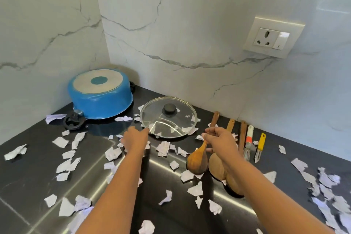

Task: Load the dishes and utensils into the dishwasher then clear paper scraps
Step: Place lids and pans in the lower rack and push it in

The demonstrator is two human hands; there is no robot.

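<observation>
Glass lid (169,119): lies flat on the black tabletop (28,176), knob (169,109) up, right of the pot, with paper scraps (163,148) under and around it. I'd expect it to be fairly heavy, rigid, slick and breakable. The thin rim sits flush on the tabletop, so it's hard to get under. Best hold is the knob; second best is to tip the near rim up, then thumb over and fingers under. Don't slide it over the paper.

Left grip (135,137): fingers stretched to the lid's near-left rim, touching or just short of it, can't tell which. Not closed on anything.

Wooden spoon (196,161): light, stiff, rough enough not to slip, low risk. Right grip (218,140) has its fingers curled round the handle, with the bowl end toward the camera. Can't tell if it's clear of the tabletop. A mid-handle hold is fine.

Second spoon bowl (216,167) lies just beside it, partly hidden by the forearm. Wooden handles (242,135) show beyond the hand; can't say which belongs to which bowl.

Further right, two peelers (261,142) lie side by side. They're small, light and bladed, so take them by the handles.

Blue pot (100,99): upside down in the back-left corner, with black side handles. Probably the heaviest item, so use both handles.

Scraps cover the whole tabletop. They're weightless and will scatter, so they go last. Wall socket (271,38) is above right. Dishwasher isn't in view.
</observation>
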